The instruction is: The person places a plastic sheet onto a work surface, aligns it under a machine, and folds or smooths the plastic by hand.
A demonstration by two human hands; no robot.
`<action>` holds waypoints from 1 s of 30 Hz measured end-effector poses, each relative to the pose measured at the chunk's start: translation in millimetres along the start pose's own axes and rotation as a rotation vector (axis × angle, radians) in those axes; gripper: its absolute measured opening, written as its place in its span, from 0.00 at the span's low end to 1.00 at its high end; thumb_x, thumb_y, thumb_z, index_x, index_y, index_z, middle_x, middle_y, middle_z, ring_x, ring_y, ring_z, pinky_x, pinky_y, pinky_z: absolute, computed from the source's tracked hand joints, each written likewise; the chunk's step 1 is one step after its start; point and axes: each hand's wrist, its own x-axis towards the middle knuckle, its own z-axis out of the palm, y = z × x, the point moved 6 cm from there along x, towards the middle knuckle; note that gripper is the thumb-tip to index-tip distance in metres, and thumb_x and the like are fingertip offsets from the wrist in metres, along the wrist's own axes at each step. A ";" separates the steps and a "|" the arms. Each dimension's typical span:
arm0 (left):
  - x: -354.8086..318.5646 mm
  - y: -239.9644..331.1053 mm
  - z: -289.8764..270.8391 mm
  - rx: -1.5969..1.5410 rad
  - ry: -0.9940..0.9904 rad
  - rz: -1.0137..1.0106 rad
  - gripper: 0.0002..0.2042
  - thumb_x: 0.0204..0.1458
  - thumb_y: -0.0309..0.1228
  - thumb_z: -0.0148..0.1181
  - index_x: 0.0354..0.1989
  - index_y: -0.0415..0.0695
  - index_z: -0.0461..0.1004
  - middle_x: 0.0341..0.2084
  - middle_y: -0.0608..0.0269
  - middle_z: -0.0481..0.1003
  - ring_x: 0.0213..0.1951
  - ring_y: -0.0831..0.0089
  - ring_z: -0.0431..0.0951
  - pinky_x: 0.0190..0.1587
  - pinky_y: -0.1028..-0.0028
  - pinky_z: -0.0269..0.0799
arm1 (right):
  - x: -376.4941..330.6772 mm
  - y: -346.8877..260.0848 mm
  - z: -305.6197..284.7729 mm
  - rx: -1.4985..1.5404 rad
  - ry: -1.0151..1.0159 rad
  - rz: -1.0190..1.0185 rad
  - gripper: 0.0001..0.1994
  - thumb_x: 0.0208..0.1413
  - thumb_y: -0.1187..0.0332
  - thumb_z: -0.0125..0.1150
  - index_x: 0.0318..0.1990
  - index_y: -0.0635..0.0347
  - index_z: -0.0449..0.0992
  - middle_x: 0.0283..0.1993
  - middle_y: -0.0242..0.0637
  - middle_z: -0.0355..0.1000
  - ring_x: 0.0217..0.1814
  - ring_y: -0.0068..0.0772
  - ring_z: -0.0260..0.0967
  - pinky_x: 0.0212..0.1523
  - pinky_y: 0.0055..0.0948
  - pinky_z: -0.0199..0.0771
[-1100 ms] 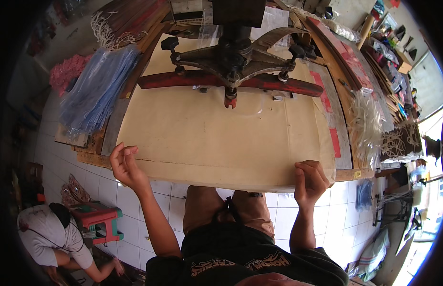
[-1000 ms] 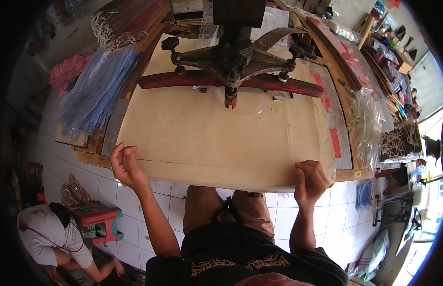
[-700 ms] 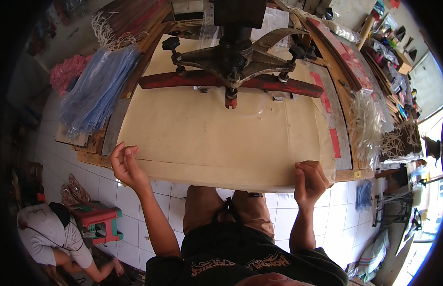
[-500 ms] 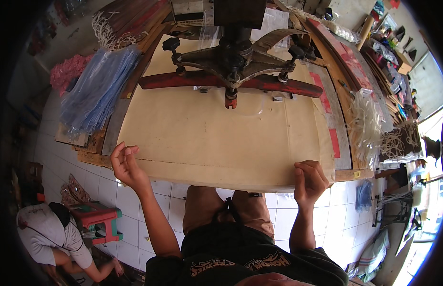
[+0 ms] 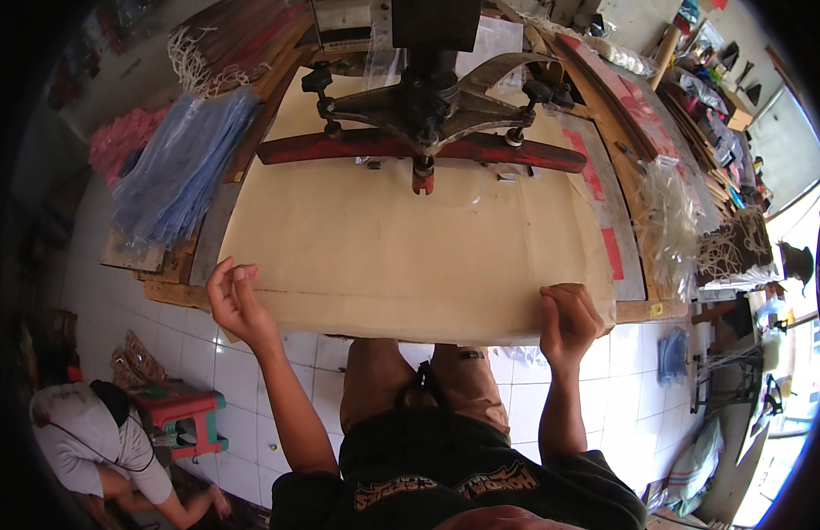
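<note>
A large tan sheet (image 5: 383, 238), perhaps paper or thin card, covers the worktable in front of me. At its near left corner my left hand (image 5: 242, 305) has its fingers curled in, closed on the sheet's edge. My right hand (image 5: 570, 322) closes over the near right edge, thumb against bent fingers. The sheet's front edge hangs slightly past the table toward me. Over its far part stands a dark metal press head (image 5: 427, 110) with black knobs and a red bar (image 5: 357, 148). Small dark pieces (image 5: 507, 177) lie below the bar.
Bluish clear plastic sheets (image 5: 185, 168) are stacked at the left, beside a pink bundle (image 5: 127, 137). White cords (image 5: 670, 208) hang at the right. A red and green stool (image 5: 180, 411) and a crouching person (image 5: 101, 442) are at lower left, on the tiled floor.
The view has shifted slightly. The sheet's near edge and both hands sit a little higher in the picture, and a sheet corner now shows below my left hand. Both hands keep their grip.
</note>
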 end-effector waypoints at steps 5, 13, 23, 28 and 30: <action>1.0 -1.8 3.1 -0.029 -0.008 -0.030 0.10 0.64 0.25 0.55 0.51 0.36 0.72 0.32 0.57 0.78 0.37 0.71 0.78 0.46 0.72 0.77 | 5.5 -0.4 1.6 -0.008 -0.079 -0.020 0.06 0.49 0.82 0.64 0.35 0.68 0.82 0.33 0.44 0.79 0.35 0.40 0.78 0.38 0.31 0.76; 9.9 32.3 42.7 0.332 -0.288 0.260 0.09 0.58 0.29 0.63 0.46 0.41 0.78 0.32 0.58 0.81 0.33 0.66 0.79 0.41 0.65 0.74 | 63.6 -8.5 21.1 -0.089 -0.281 -0.294 0.10 0.49 0.76 0.70 0.41 0.59 0.82 0.37 0.40 0.79 0.38 0.44 0.78 0.38 0.37 0.78; 12.4 51.8 177.2 0.439 -0.767 0.757 0.12 0.51 0.28 0.67 0.43 0.42 0.79 0.32 0.56 0.81 0.28 0.57 0.81 0.35 0.63 0.77 | 118.2 45.0 105.0 -0.614 -0.292 -0.606 0.07 0.54 0.69 0.64 0.39 0.56 0.76 0.29 0.35 0.73 0.27 0.38 0.76 0.28 0.37 0.76; 21.8 33.6 215.0 0.614 -0.791 0.928 0.09 0.51 0.30 0.66 0.41 0.44 0.80 0.30 0.58 0.80 0.27 0.60 0.82 0.31 0.64 0.78 | 125.1 53.4 131.2 -0.713 -0.220 -0.686 0.06 0.52 0.70 0.62 0.37 0.58 0.75 0.31 0.32 0.73 0.28 0.32 0.76 0.27 0.34 0.75; 21.3 27.0 223.8 0.640 -0.752 1.010 0.09 0.51 0.30 0.65 0.39 0.44 0.80 0.27 0.60 0.80 0.25 0.63 0.81 0.28 0.66 0.77 | 125.4 54.7 137.6 -0.743 -0.193 -0.702 0.07 0.50 0.71 0.61 0.38 0.58 0.76 0.32 0.31 0.73 0.28 0.30 0.76 0.27 0.33 0.75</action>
